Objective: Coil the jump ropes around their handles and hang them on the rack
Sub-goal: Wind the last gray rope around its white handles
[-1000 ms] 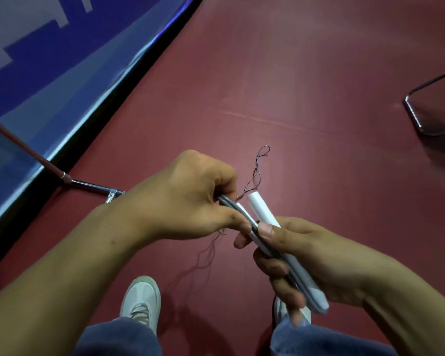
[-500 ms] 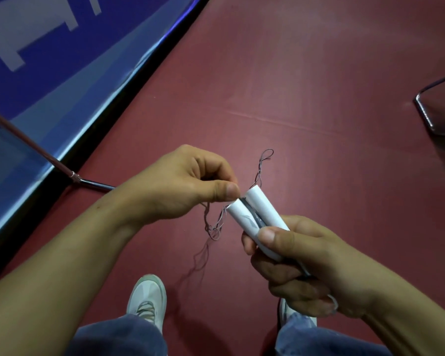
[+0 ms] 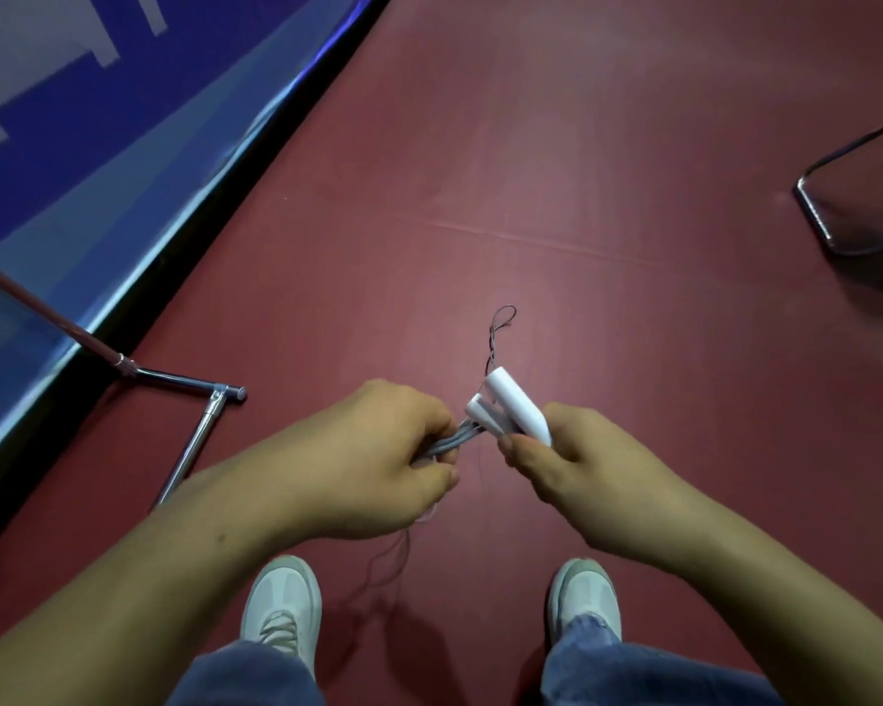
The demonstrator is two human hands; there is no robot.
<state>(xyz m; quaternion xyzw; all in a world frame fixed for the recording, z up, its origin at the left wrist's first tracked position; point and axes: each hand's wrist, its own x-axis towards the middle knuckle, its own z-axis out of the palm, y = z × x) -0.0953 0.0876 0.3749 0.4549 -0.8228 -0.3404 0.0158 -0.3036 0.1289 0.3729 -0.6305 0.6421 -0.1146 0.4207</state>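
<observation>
The jump rope is held in the air between both hands, above the dark red floor (image 3: pixel 531 170) and ahead of the person's two pale shoes (image 3: pixel 284 603). Its two handles (image 3: pixel 511 407) are white, smooth and tube-shaped, lying side by side and pointing up and away to the left, with their flat ends showing. The right hand (image 3: pixel 597 466) is clenched around the lower part of both handles, the thumb pressed across them near where they leave the fist.

From between the handles a bundle of grey cord (image 3: pixel 455 438) runs left in several parallel strands into the left hand (image 3: pixel 378 461), which grips it with curled fingers just beside the handle ends. A much thinner dark strand (image 3: pixel 500 328) rises from the top of the handles, twisted on itself and ending in a small loop. Another fine strand hangs below the left hand towards the floor; where it ends cannot be told.

On the floor to the left lies a chromed metal tube frame (image 3: pixel 195 415) with a jointed corner, near the black edge of a blue banner (image 3: pixel 72 119). At the right edge a dark bent metal bar (image 3: pixel 827 206) rests on the floor. Blue jeans (image 3: pixel 633 675) show at the bottom.
</observation>
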